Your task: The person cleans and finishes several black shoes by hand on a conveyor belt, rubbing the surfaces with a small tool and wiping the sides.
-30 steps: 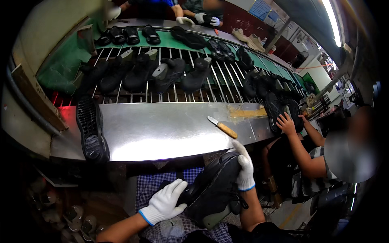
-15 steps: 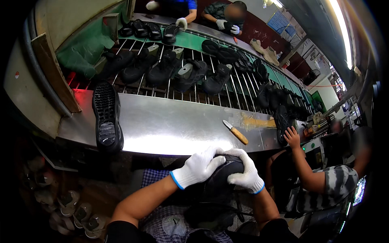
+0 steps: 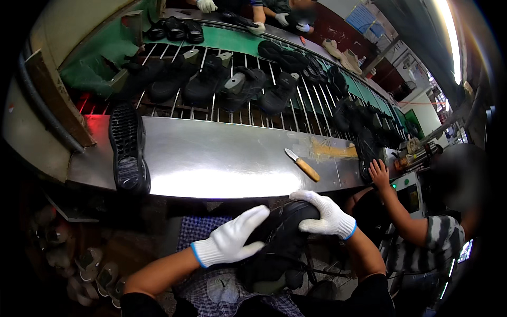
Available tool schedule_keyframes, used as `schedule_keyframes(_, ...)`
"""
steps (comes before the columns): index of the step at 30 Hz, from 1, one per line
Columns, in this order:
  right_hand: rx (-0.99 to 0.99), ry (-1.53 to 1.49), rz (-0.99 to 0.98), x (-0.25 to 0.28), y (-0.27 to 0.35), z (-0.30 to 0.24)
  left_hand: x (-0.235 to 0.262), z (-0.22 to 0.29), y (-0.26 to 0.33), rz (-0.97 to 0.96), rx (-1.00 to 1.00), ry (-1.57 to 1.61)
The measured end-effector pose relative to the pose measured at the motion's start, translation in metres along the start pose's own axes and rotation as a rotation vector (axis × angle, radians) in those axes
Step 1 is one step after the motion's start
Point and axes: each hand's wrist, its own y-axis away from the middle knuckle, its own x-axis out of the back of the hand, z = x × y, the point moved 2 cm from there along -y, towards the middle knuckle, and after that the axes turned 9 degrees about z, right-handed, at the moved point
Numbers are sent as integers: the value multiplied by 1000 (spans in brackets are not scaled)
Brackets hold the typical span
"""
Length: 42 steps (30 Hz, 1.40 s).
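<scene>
A black shoe (image 3: 282, 238) is held over my lap, just below the front edge of the metal bench. My right hand (image 3: 328, 215), in a white knitted glove with a blue cuff, is closed round the shoe's far end, thumb on its near side. My left hand (image 3: 232, 240), gloved alike, lies along the shoe's left side with fingers stretched and thumb apart. Beyond the hands, a small knife (image 3: 302, 165) with a wooden handle lies on the bench. A black sole (image 3: 128, 150) with a ridged tread faces me at the bench's left end.
Several black shoes (image 3: 206, 84) rest on a rack of metal rods (image 3: 289, 108) behind the metal bench (image 3: 222, 158). A co-worker's bare hand (image 3: 378, 173) touches a black sole (image 3: 365, 148) at right. Gloved people work across the rack. Worn shoes (image 3: 90, 264) sit low at left.
My left hand has slid back from the shoe's far end and its fingers have straightened. My right hand still grips the shoe. Across the rack, a co-worker has picked up a shoe.
</scene>
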Motion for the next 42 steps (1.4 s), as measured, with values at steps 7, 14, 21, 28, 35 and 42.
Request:
schedule_keyframes(7,48,2,-30,1,-7,-21,-7,-18,-27,-92,308,535)
schedule_keyframes(14,20,-2,-35,-6,-8,-13,3,15,-17,-91,233,235)
schedule_keyframes(21,-66,-522,670,-55,33,6,38,22,40,-117,104,104)
schedule_keyframes(28,497,-1052,860,-66,38,-30,25,-25,98,26,939,1006)
schedule_keyframes(35,-440,-1068,154,-194,95,45,67,-22,-49,194,222,290)
schedule_keyframes(42,-47,-568,579,-100,63,-7,-31,-45,-44,24,494,427)
